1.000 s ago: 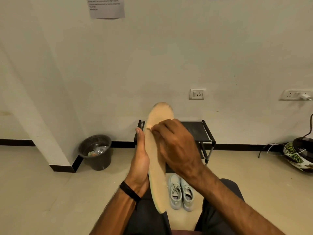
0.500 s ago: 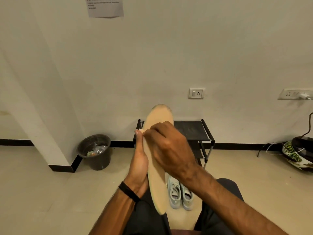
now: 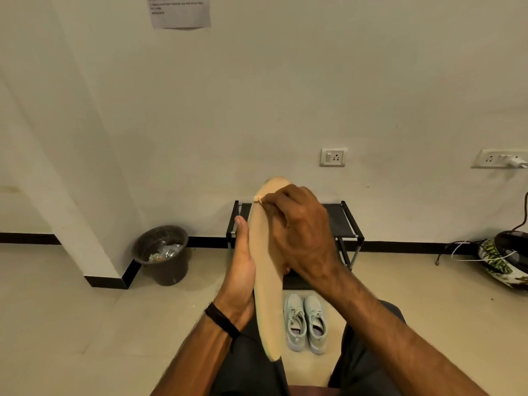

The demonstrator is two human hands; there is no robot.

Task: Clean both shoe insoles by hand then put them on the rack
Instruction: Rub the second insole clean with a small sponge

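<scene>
I hold one tan insole (image 3: 267, 295) upright in front of me, toe end up, heel end above my lap. My left hand (image 3: 238, 270) holds it from the left side, thumb straight along its edge, fingers hidden behind it. My right hand (image 3: 300, 232) lies over the upper half with curled fingers, its fingertips pinching at the insole's left edge near the toe. Behind the hands a small black rack (image 3: 340, 221) stands against the wall, partly hidden. A second insole is not in view.
A pair of pale grey sneakers (image 3: 305, 324) stands on the floor in front of the rack. A dark bin (image 3: 161, 254) with rubbish sits left by a wall corner. A patterned helmet (image 3: 505, 258) with cables lies at the right.
My right hand has slid up the insole from its middle toward the toe end. The left hand and the insole have stayed almost still.
</scene>
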